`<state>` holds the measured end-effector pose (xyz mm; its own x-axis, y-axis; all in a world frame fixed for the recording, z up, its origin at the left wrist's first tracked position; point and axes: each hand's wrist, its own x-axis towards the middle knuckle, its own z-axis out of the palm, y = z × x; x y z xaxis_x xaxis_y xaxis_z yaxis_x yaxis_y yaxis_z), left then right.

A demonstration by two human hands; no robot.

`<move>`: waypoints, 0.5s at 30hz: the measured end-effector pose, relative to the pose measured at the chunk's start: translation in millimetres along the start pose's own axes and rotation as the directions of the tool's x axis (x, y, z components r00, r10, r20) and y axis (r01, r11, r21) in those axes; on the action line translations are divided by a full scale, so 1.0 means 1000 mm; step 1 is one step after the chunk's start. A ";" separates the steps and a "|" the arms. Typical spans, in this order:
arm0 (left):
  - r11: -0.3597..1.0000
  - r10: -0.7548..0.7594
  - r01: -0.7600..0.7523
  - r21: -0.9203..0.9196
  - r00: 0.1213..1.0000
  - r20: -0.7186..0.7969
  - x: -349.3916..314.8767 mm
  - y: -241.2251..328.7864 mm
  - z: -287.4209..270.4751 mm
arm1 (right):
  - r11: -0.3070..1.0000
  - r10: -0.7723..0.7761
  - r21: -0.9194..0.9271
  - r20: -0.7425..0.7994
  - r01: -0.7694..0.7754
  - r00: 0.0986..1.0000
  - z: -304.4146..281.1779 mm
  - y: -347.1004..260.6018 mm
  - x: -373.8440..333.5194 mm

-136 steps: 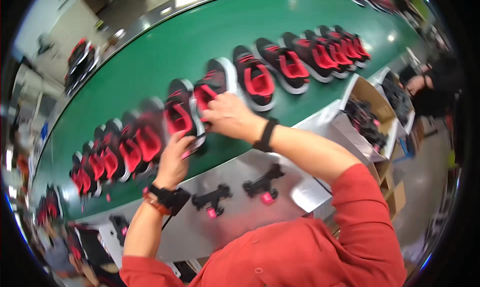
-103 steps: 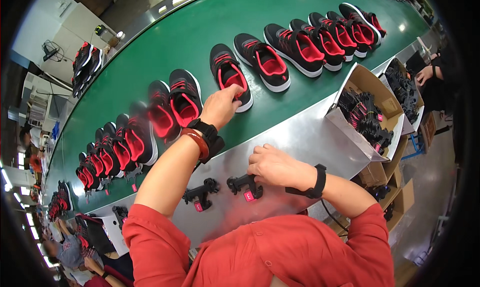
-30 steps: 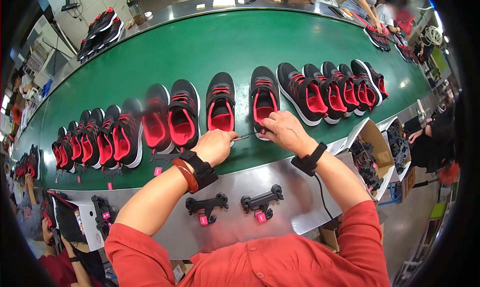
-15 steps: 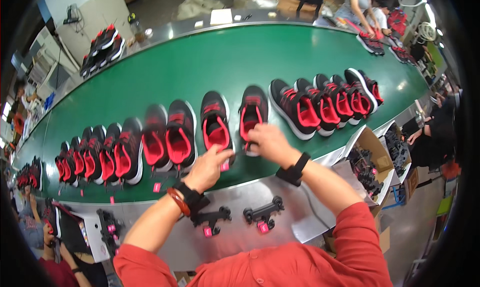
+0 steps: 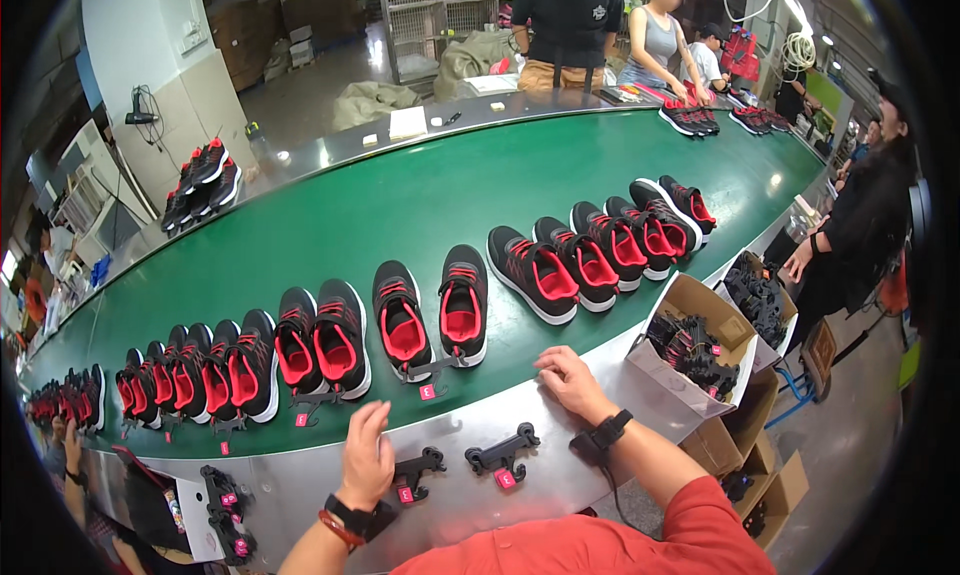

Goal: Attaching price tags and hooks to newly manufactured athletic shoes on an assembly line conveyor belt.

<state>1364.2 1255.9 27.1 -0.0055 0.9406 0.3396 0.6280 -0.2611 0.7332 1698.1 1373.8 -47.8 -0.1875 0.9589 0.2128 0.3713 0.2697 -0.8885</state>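
Note:
My left hand [image 5: 368, 457] hovers over the metal ledge beside a black plastic shoe hanger [image 5: 422, 464], fingers stretched out and holding nothing. To its right lies a second hanger [image 5: 503, 449] with a pink tag. My right hand [image 5: 575, 385] is over the ledge near the belt's edge, fingers loosely bent and nothing in them. Ahead of my hands stand two black-and-red sneakers, a left one [image 5: 401, 320] and a right one [image 5: 463, 300]. A black hanger [image 5: 448, 365] spans their heels, its pink tag [image 5: 429, 392] hanging at the near side.
Tagged sneaker pairs [image 5: 255, 365] line the green belt [image 5: 420, 200] on the left. More sneakers [image 5: 537, 275] stand right of centre. Cartons of hangers [image 5: 690, 345] sit at the right edge. Co-workers [image 5: 655, 50] stand across the belt; another person [image 5: 855, 215] is at the right.
Both hands have let go of the middle sneaker pair and drawn back toward me. The hanger across the heels is now uncovered. My view has tilted up, showing more of the room.

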 end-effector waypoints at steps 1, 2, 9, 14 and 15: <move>0.999 0.050 -0.049 0.011 0.995 -0.087 -0.014 -0.005 0.004 | 1.000 -0.022 -0.016 -0.028 0.022 0.999 0.001 0.002 -0.001; 1.000 0.011 -0.009 0.020 0.993 -0.114 -0.031 -0.007 0.004 | 0.999 -0.046 -0.027 -0.053 0.044 0.998 0.004 0.004 0.000; 0.961 -0.257 0.224 -0.164 0.942 -0.217 -0.118 -0.028 0.023 | 0.998 -0.055 -0.037 -0.113 0.051 0.992 0.001 0.006 -0.004; 0.787 -0.506 0.312 -0.532 0.820 -0.267 -0.119 -0.044 0.030 | 0.989 -0.133 -0.083 -0.142 0.122 0.981 0.005 0.014 0.000; 0.771 -0.531 0.332 -0.543 0.806 -0.262 -0.119 -0.044 0.030 | 0.989 -0.139 -0.078 -0.152 0.128 0.979 0.007 0.015 0.001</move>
<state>1360.4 1161.9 -63.8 -0.5420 0.8395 0.0386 0.0600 -0.0072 0.9982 1696.9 1377.9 -63.8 -0.0967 0.9144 0.3931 0.4144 0.3961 -0.8194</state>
